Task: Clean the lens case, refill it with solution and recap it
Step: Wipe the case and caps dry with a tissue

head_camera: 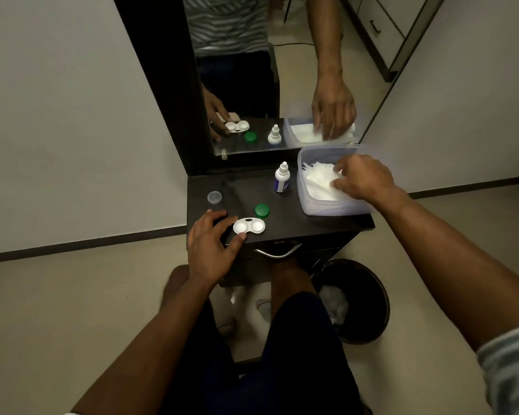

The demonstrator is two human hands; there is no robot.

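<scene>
A white two-well lens case (249, 226) lies uncapped near the front edge of a small dark cabinet top (297, 217). My left hand (212, 250) rests at its left end, thumb tip and a finger touching the case. A green cap (262, 210) lies just behind the case, and a grey translucent cap (214, 197) sits farther back left. The white solution bottle (281, 177) stands upright at the back. My right hand (363, 178) is inside a clear plastic tub (312, 202), fingers on the white tissues (315, 182) in it.
A mirror (282, 70) rises behind the cabinet top and reflects the objects and hands. A drawer handle (277, 253) sits below the front edge. A dark round bin (357, 301) with crumpled white tissue stands on the floor at the right, beside my legs.
</scene>
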